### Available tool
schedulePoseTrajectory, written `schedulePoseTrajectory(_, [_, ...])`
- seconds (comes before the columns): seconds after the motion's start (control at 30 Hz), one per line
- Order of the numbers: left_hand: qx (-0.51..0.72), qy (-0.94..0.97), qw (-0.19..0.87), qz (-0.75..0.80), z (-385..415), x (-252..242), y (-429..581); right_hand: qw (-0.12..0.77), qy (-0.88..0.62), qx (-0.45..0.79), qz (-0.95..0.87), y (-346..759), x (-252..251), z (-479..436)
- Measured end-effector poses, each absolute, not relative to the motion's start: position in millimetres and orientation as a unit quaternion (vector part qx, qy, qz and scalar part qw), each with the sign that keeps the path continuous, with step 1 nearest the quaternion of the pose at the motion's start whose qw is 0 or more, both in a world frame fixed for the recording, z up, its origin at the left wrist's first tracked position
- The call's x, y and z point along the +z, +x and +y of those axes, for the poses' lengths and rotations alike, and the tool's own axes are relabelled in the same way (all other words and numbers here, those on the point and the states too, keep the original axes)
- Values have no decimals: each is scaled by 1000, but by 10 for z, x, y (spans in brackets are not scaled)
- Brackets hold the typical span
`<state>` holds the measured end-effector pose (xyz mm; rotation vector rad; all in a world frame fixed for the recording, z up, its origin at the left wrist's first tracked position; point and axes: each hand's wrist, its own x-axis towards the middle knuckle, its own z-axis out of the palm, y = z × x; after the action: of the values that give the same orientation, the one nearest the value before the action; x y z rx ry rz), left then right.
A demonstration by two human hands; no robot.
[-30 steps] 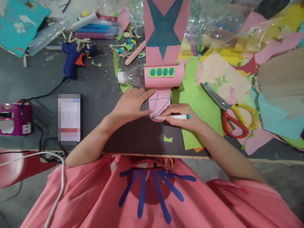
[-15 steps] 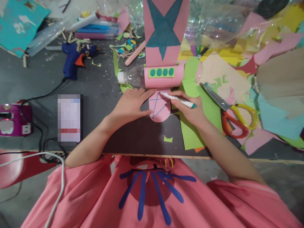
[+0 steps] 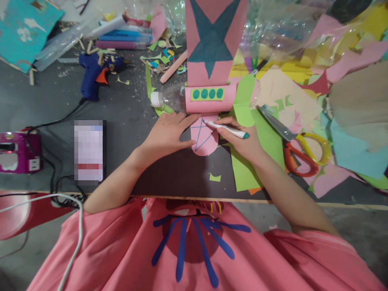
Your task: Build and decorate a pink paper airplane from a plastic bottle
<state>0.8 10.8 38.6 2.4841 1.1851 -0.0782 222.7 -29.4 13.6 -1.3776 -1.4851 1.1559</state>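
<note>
A rounded pink paper flap (image 3: 203, 147) with star lines drawn on it lies in front of a plastic bottle (image 3: 174, 99) wrapped in pink paper. My left hand (image 3: 168, 131) rests with fingers and thumb spread, pressing the flap's left side. In my right hand (image 3: 242, 139) is a white marker (image 3: 232, 130) with a green end, pinched between the fingers, its tip at the upper point of the star. Behind the bottle stands a pink panel (image 3: 195, 72) bearing a dark teal star (image 3: 209, 44). A green strip with dots sits on the wrap.
To the right, scissors (image 3: 303, 155) with red and yellow handles lie over paper scraps and a green sheet (image 3: 248, 173). A blue glue gun (image 3: 91, 79), a phone (image 3: 88, 151) and a purple box (image 3: 21, 153) with cables are at left. Markers (image 3: 124, 40) lie behind.
The bottle, its pink panel and the flap appear slightly further right in view. My hands hold nearly the same pose, with the marker tip still near the star's top.
</note>
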Motion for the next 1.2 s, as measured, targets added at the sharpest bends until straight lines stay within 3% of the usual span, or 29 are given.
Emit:
schedulePoseTrajectory(0.83, [-29, 887, 184, 423, 100, 378, 4, 377, -533, 432, -622, 2331, 127, -274])
schedulePoseTrajectory(1.2, [-36, 887, 182, 423, 110, 373, 0, 373, -511, 479, -609, 2351, 178, -270])
